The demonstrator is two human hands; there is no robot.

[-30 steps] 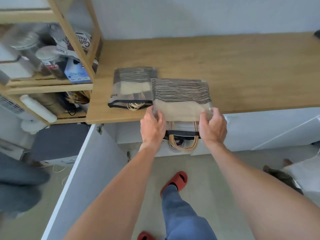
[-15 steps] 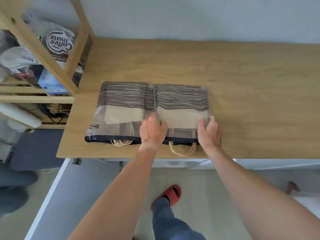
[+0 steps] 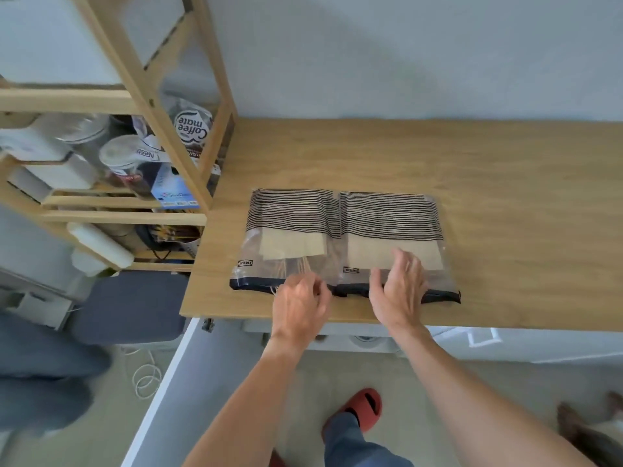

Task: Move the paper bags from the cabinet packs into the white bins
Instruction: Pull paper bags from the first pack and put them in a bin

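Two packs (image 3: pixel 344 244) lie side by side; the left hand (image 3: pixel 298 303) has curled fingers, the right hand (image 3: pixel 397 291) spread fingers.

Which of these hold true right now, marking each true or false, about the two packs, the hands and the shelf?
1. Two packs of paper bags lie side by side on the wooden countertop. True.
2. The right hand is lifting a pack into the air. False: both packs lie flat.
3. A Coffee mate container sits in the wooden shelf. True.
4. The left hand holds a white bin. False: no bin is in view.
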